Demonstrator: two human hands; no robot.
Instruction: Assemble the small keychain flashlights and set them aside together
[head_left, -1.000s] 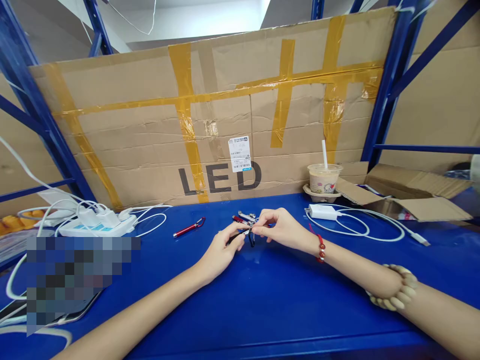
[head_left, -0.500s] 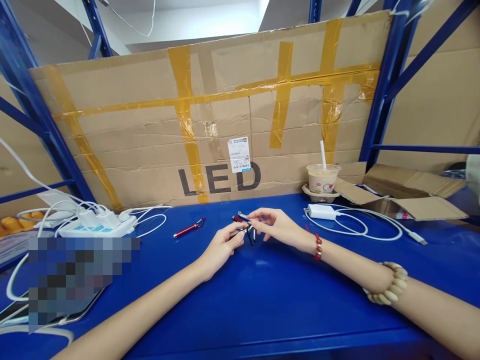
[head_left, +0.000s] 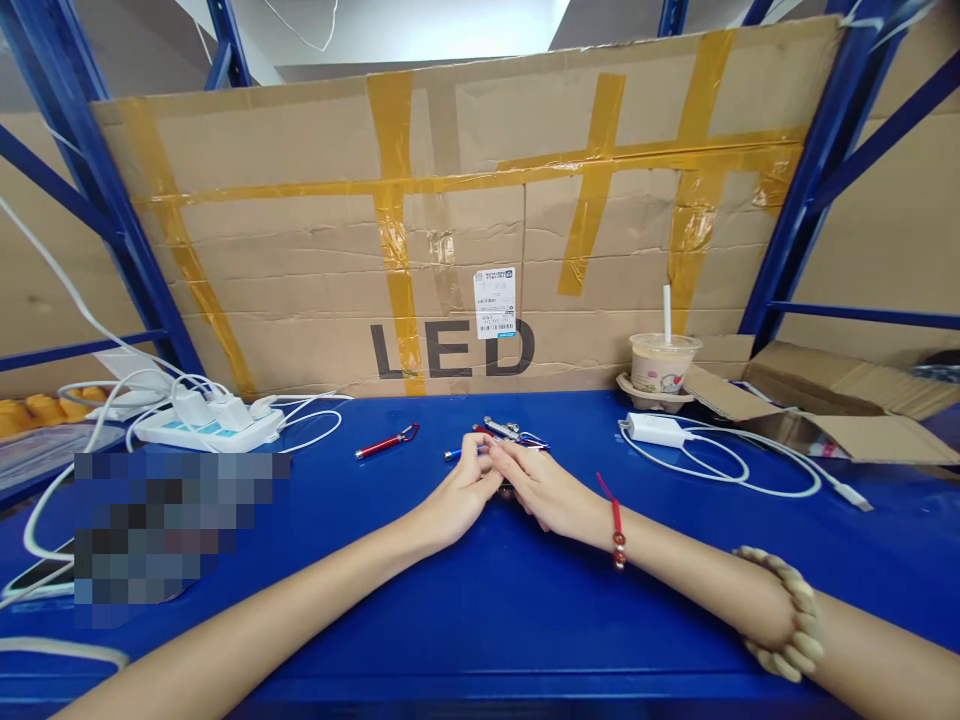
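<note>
My left hand (head_left: pixel 455 497) and my right hand (head_left: pixel 546 490) rest on the blue table (head_left: pixel 480 600), pressed against each other with the fingers curled in. A small dark object (head_left: pixel 507 490) shows only as a sliver between them, and most of it is hidden. Just beyond the fingertips lies a small pile of pen-shaped lights (head_left: pixel 504 432), silver and red, with a blue one (head_left: pixel 457 454) beside my left fingertips. A single red pen light (head_left: pixel 386 443) lies apart to the left.
A taped cardboard sheet marked LED (head_left: pixel 450 260) stands behind. At the left is a white power strip (head_left: pixel 217 428) with chargers and cables. At the right are a drink cup with a straw (head_left: pixel 661 362), a white charger with cable (head_left: pixel 654 430) and an open cardboard box (head_left: pixel 832 400).
Both hands came down from a raised pinch onto the table, nearer to me, and closed together over the small object. The camera tilted slightly, shifting the scene to the right.
</note>
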